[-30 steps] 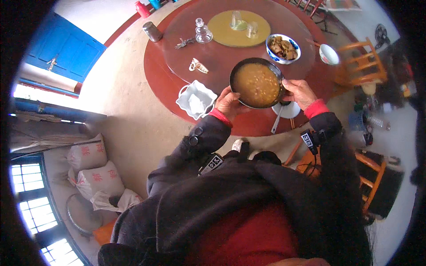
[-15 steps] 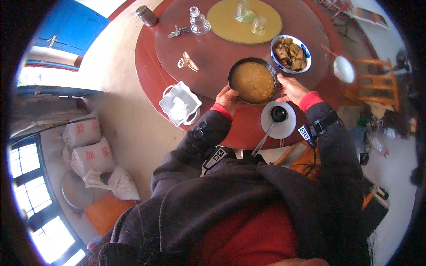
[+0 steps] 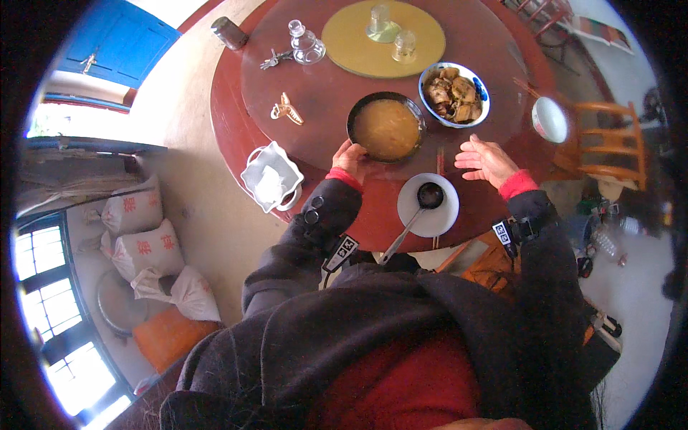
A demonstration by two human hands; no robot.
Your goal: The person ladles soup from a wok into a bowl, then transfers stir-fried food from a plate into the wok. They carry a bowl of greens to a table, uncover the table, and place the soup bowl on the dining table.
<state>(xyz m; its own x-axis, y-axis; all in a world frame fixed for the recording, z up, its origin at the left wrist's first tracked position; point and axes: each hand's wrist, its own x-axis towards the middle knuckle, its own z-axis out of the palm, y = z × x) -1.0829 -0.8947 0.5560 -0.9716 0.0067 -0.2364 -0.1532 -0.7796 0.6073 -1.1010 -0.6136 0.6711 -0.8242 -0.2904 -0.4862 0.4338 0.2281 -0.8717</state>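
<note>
A dark round bowl (image 3: 388, 95) of brown soup (image 3: 388, 129) rests on the raised round centre of the red table. My left hand (image 3: 349, 159) holds its near left rim, thumb and fingers closed on the edge. Away from the bowl, to its right, my right hand (image 3: 487, 162) is in the air, fingers stretched out and holding nothing. Below and between both hands stands a white bowl (image 3: 446, 221) with a metal ladle (image 3: 430, 195) in it, its handle leaning toward me. Just beyond my right hand is a blue-and-white bowl (image 3: 485, 107) of chunky cooked food (image 3: 453, 95).
On the table are a white wavy-edged basket (image 3: 250, 175), a hair claw clip (image 3: 287, 109), keys (image 3: 275, 59), a glass bottle (image 3: 307, 46), a metal canister (image 3: 229, 33) and a yellow disc (image 3: 344, 43) with glasses. A white bowl (image 3: 550, 120) sits at right, near a wooden chair (image 3: 609, 145).
My right hand has let go of the soup bowl and opened, moving off to its right. The left hand still holds the rim. The view has shifted slightly.
</note>
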